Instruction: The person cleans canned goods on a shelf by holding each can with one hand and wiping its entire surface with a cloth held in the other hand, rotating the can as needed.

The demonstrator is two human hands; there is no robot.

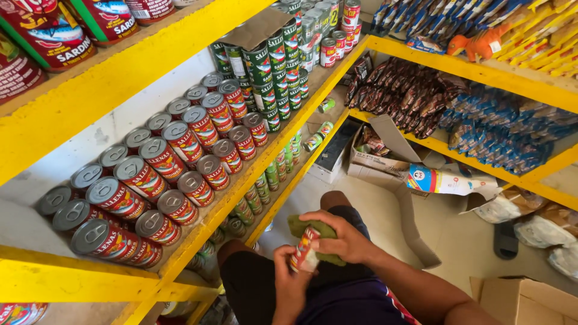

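Note:
My left hand grips a red-labelled tin can over my lap, low in the head view. My right hand presses a green cloth against the side of that can. Just to the left, a yellow shelf carries rows of matching red tins, stacked two high and lying with their silver pull-tab lids facing out. I am sitting or crouching, with my knees in dark shorts below the hands.
Green tins fill the far end of the same shelf. Dark and blue snack packets line the yellow shelves on the right. An open cardboard box and a sandal lie on the floor; another carton sits bottom right.

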